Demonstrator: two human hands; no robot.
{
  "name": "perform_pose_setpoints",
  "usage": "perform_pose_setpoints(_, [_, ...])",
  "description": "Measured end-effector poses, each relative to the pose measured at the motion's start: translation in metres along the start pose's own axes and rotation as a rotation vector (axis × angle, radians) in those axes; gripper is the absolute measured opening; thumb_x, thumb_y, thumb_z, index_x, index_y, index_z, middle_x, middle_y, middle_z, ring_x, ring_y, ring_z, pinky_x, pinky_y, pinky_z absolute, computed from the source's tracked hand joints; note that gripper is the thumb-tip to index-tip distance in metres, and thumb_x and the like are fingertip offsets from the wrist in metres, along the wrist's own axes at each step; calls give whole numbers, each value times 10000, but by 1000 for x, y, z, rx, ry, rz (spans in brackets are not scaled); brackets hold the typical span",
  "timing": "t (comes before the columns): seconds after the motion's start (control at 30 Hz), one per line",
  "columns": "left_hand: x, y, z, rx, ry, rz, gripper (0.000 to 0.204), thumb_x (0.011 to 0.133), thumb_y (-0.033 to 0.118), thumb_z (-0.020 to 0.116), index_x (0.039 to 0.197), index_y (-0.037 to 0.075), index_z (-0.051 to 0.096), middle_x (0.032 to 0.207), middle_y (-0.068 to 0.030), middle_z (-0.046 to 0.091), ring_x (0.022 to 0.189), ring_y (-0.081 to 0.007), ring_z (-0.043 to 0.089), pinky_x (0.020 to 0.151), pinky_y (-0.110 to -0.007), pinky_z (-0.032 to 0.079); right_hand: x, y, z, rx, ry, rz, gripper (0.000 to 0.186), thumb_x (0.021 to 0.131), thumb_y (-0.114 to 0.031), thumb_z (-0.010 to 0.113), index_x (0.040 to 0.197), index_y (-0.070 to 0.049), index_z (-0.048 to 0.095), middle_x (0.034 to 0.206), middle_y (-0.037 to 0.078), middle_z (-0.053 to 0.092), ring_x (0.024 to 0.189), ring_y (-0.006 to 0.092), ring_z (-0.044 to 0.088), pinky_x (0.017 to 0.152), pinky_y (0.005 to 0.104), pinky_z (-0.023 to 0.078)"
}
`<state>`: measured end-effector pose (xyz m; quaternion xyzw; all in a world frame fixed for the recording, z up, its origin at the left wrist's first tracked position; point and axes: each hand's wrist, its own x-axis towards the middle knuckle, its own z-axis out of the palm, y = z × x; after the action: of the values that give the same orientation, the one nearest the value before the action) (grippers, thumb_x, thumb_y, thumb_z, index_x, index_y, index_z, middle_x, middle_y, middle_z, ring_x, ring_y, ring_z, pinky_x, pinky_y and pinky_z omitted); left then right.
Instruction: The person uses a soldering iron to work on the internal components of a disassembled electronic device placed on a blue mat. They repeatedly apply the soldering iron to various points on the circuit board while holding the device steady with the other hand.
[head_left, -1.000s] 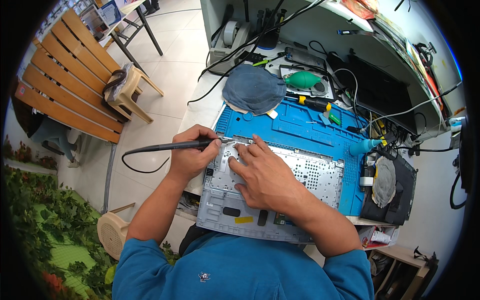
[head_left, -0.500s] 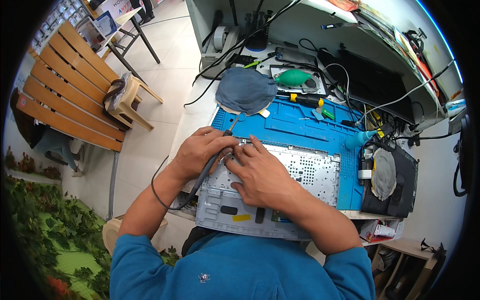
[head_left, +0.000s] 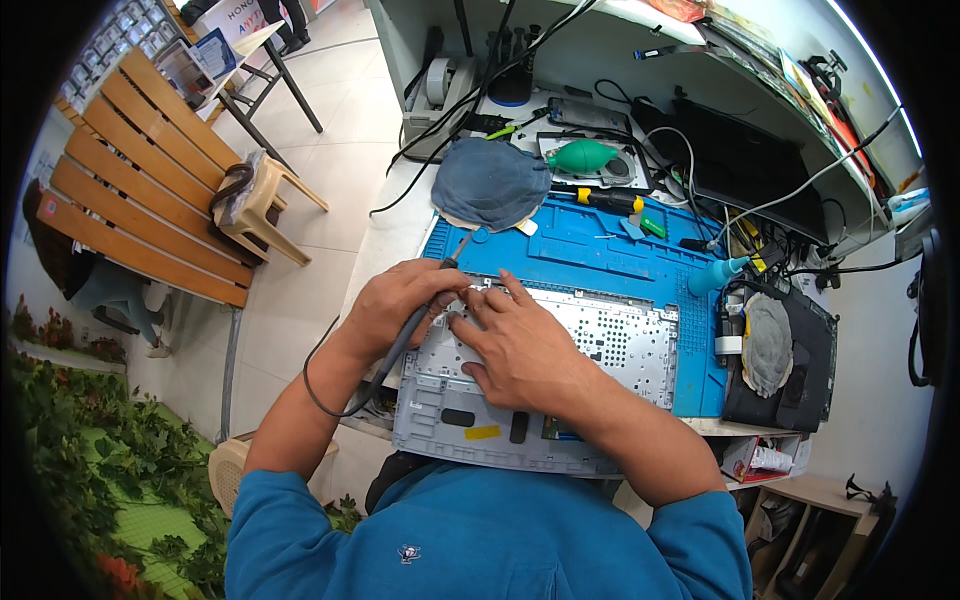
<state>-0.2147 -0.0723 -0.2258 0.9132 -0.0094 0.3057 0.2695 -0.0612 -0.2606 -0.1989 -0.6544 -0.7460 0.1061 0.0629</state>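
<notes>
My left hand [head_left: 398, 302] is closed round a soldering iron [head_left: 449, 263]. Its metal tip points up and away, over the near left part of the blue mat, and its dark cord loops down past my wrist. My right hand [head_left: 520, 345] lies with fingers spread on a silver-grey laptop keyboard case [head_left: 625, 345], next to my left hand. The case rests partly on the mat and reaches over the bench edge towards my body. Near my fingertips, the small parts of the case are hidden by my hands.
Beyond the case lies the blue work mat [head_left: 570, 240]. A round grey-blue cloth pad [head_left: 490, 185], a green air blower [head_left: 582, 156], a yellow-and-black screwdriver [head_left: 600, 198] and a light-blue bottle [head_left: 715, 276] surround it. Black cables [head_left: 470, 100] hang at the back left.
The soldering iron and my left hand have shifted very slightly left. My right hand stays on the case, and the whole view has moved a little.
</notes>
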Motion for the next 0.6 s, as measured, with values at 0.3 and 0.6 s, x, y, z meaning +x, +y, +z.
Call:
perform_pose_setpoints(0.3, [-26, 20, -33, -474, 83, -266, 215, 1102, 36, 639, 1303, 23, 712, 1053, -153, 821, 1019, -255, 811, 888, -365, 659, -2, 2, 6, -12, 59, -21, 573, 1003, -359, 714, 1467, -37, 618, 1554, 249, 575, 1488, 360, 525, 1355, 578, 238])
perform_pose_setpoints(0.6, [-56, 6, -25, -177, 44, -241, 382, 833, 13, 919, 1183, 61, 774, 1064, -153, 811, 936, -287, 797, 832, -356, 634, 12, 2, -9, -31, -58, 7, 753, 952, -401, 777, 1526, 32, 554, 1562, 232, 570, 1482, 377, 521, 1354, 565, 267])
